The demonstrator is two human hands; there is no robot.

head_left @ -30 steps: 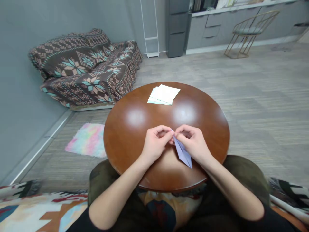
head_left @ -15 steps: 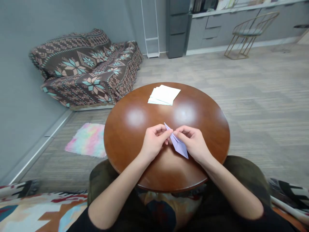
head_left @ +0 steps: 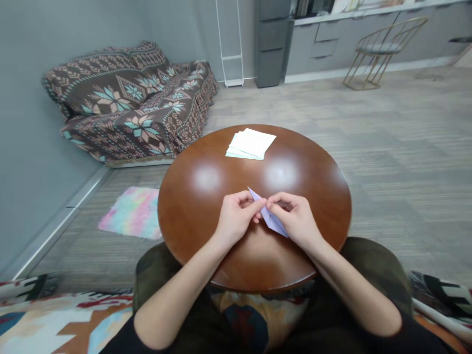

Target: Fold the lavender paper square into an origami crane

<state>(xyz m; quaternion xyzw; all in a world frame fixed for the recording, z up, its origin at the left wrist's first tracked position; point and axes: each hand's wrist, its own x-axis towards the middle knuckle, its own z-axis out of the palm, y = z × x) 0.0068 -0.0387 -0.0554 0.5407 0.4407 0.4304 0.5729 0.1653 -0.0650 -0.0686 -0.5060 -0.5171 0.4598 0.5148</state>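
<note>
Folded purple paper (head_left: 271,222) re-angled

Held over the surface (head_left: 191,216); left hand (head_left: 235,213) pinches its upper part, right hand (head_left: 296,216) pinches its edge. Over the last second, upper tip (head_left: 252,192) emerged past the left hand, lower end (head_left: 282,233) shifted; probably regripped for mid-fold work.

The left hand (head_left: 236,214) and right hand (head_left: 294,216) hide the middle of the lilac folded paper (head_left: 273,223), so its creases there cannot be told; the paper stack (head_left: 254,142) mostly covers its own lower sheets, their number unclear; the picture's top edge cuts off the white rack (head_left: 232,58)
</note>
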